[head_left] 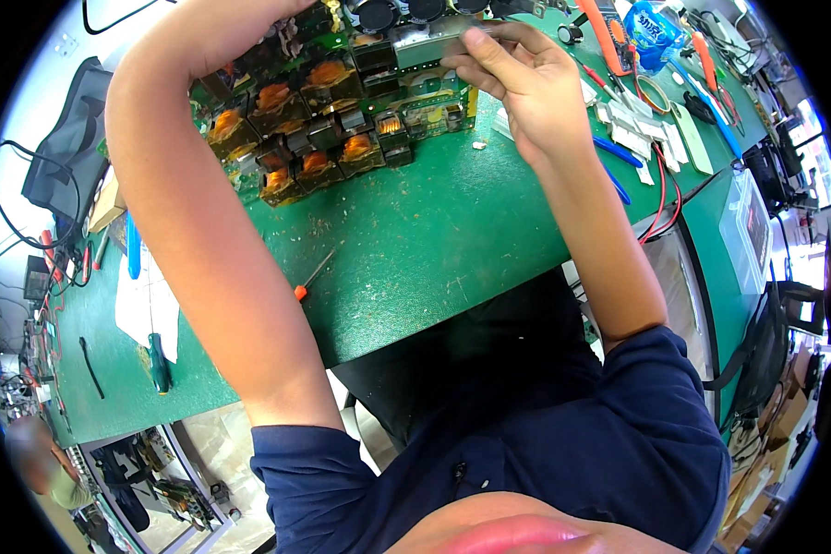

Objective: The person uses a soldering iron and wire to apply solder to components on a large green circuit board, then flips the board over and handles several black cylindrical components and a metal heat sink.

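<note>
A large circuit board [415, 115] crowded with copper-wound coils, black capacitors and a silvery metal block lies tilted at the far side of the green table, cut off by the upper edge of the view. My right hand [535, 88] pinches its right side beside the metal block, thumb on top and fingers curled. The left forearm reaches up past the board's left side, and my left hand lies beyond the upper edge. Nearer me on the table is a small screwdriver [316, 277] with a red-orange handle. Another screwdriver with a dark green handle [160, 365] rests at the left.
On the right lie white scraps [626, 129], a tape roll [654, 95], blue pens [619, 150], red and black leads and a blue bag [654, 37]. A white paper [146, 300] and a black bag [65, 148] are at the left. Another person [42, 462] is at the lower left.
</note>
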The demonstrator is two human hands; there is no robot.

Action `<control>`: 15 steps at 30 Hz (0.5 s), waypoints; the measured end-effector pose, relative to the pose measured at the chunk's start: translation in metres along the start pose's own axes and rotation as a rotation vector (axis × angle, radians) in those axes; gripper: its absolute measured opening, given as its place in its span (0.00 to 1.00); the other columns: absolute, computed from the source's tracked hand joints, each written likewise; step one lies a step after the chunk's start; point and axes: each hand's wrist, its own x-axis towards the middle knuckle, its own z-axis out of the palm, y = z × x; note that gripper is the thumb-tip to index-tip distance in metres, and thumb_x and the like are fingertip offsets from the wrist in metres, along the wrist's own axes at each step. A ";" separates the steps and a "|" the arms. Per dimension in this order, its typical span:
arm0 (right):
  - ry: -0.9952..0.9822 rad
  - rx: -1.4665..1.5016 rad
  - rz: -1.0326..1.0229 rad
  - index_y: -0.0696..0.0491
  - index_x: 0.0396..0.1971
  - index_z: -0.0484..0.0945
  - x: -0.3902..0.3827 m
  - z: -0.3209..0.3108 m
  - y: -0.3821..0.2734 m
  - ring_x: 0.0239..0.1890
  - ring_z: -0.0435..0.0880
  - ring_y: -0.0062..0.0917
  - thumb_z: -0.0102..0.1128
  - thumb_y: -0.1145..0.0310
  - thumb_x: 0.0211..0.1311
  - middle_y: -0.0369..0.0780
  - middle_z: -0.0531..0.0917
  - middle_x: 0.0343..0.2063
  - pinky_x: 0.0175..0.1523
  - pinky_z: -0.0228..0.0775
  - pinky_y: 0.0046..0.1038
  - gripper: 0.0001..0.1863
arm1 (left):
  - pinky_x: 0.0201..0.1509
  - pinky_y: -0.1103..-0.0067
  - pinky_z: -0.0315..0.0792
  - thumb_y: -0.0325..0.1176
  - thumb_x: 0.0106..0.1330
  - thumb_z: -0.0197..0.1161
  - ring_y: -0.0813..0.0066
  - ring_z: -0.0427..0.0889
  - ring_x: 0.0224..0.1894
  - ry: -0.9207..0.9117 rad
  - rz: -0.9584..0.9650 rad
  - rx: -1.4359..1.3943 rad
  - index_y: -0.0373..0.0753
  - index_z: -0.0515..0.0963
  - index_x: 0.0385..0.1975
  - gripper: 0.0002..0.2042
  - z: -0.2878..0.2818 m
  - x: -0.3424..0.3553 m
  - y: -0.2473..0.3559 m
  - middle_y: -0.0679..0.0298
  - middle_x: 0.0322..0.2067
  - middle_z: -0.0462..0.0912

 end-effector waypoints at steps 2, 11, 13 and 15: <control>0.012 -0.016 0.002 0.66 0.45 0.74 -0.003 0.006 -0.004 0.44 0.86 0.32 0.66 0.71 0.63 0.46 0.83 0.40 0.51 0.81 0.28 0.17 | 0.44 0.72 0.74 0.50 0.66 0.57 0.65 0.83 0.36 0.001 -0.020 -0.011 0.29 0.82 0.42 0.25 0.002 0.006 -0.005 0.51 0.34 0.86; 0.014 -0.065 0.041 0.67 0.45 0.74 -0.008 0.008 -0.011 0.43 0.86 0.31 0.65 0.68 0.64 0.45 0.83 0.41 0.52 0.80 0.27 0.19 | 0.39 0.77 0.72 0.61 0.63 0.61 0.76 0.79 0.40 0.007 0.081 -0.157 0.41 0.78 0.53 0.30 0.016 0.029 -0.047 0.64 0.41 0.83; 0.016 -0.063 0.044 0.68 0.45 0.74 -0.008 0.009 -0.011 0.43 0.86 0.32 0.65 0.68 0.64 0.45 0.83 0.40 0.52 0.81 0.27 0.19 | 0.39 0.77 0.72 0.61 0.62 0.61 0.76 0.79 0.40 0.026 0.084 -0.157 0.41 0.78 0.54 0.30 0.017 0.028 -0.049 0.64 0.41 0.83; 0.016 -0.054 0.041 0.68 0.45 0.74 -0.008 0.009 -0.010 0.42 0.86 0.32 0.65 0.68 0.64 0.46 0.83 0.40 0.52 0.81 0.27 0.19 | 0.39 0.77 0.72 0.61 0.62 0.61 0.76 0.79 0.41 0.028 0.083 -0.153 0.41 0.77 0.54 0.30 0.017 0.028 -0.048 0.63 0.42 0.82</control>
